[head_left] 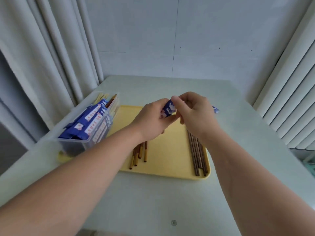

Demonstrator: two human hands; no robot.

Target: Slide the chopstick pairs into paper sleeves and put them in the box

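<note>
Above the tray (167,150), my left hand (151,120) and right hand (194,113) both pinch one blue sleeve (167,109), its middle hidden behind my knuckles. Its print is too blurred to read. The box (81,143) sits at the tray's left.

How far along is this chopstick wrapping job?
Well underway. The clear box holds many blue sleeves, some with chopstick ends showing. The left grip and right grip pinch one more sleeve above the yellow tray. Two loose bunches lie unsleeved on it: lighter chopsticks and darker chopsticks.
</note>
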